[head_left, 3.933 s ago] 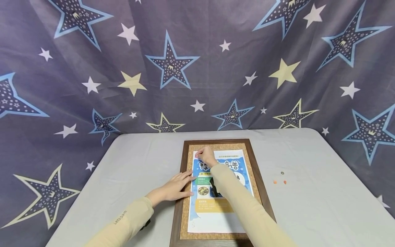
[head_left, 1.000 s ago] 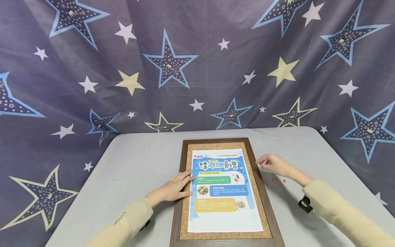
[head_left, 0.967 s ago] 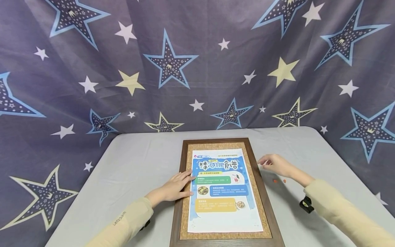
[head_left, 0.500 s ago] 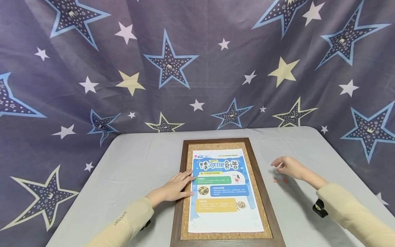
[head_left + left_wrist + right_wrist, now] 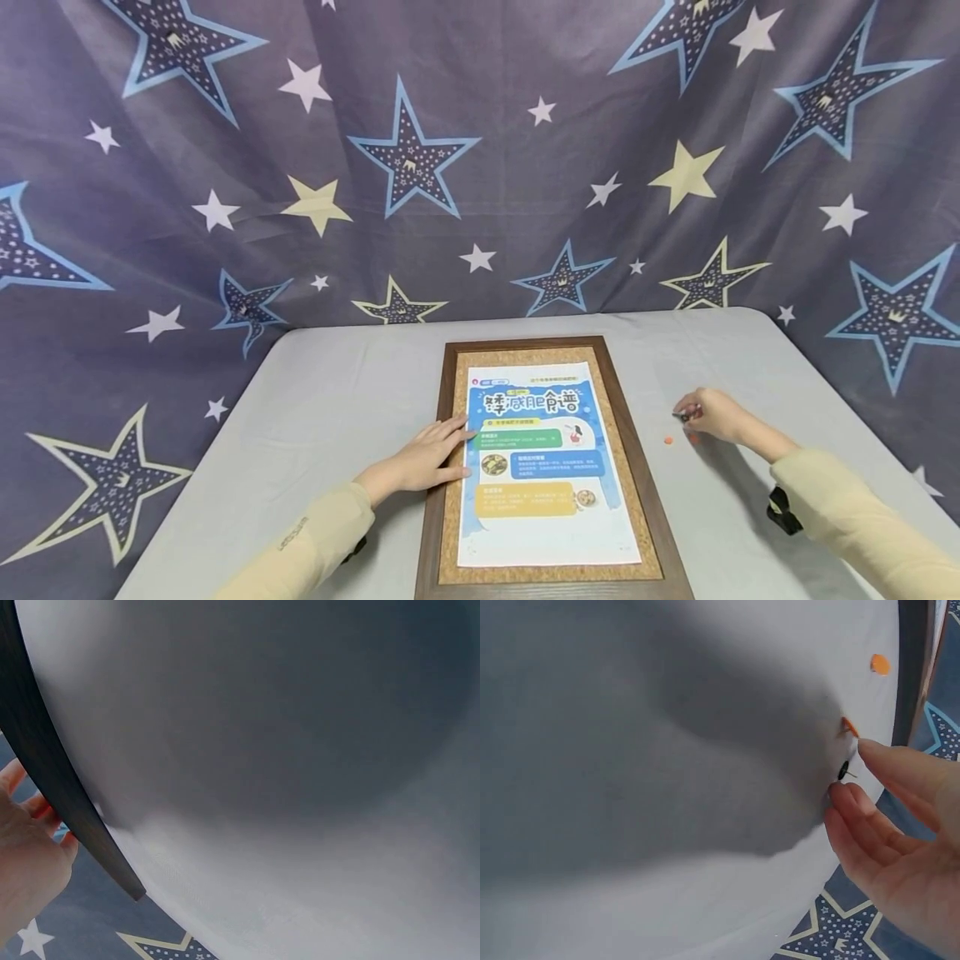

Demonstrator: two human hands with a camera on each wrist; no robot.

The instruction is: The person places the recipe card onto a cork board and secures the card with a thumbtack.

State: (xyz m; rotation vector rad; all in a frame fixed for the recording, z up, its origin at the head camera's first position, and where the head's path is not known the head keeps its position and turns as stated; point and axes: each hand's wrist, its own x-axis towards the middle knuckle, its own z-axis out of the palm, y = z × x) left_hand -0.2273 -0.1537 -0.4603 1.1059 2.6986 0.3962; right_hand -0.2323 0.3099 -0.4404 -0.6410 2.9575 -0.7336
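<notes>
Curving its thumb and fingertips, slightly parted, about a black thumbtack (image 5: 844,771) over the grey tabletop (image 5: 352,367), the right hand (image 5: 712,413) may or may not grip it; two orange thumbtacks (image 5: 880,664) lie near. The left hand (image 5: 423,457), fingers loosely spread, rests on the framed corkboard (image 5: 558,574) at the poster's (image 5: 551,467) left edge

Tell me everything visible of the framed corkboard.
The framed corkboard is rectangular: speckled tan cork inside a dark brown, wooden-looking frame. It lies flat on the grey table, near edge cut off in the head view. A printed poster covers most of it; the left hand rests across its left side.
</notes>
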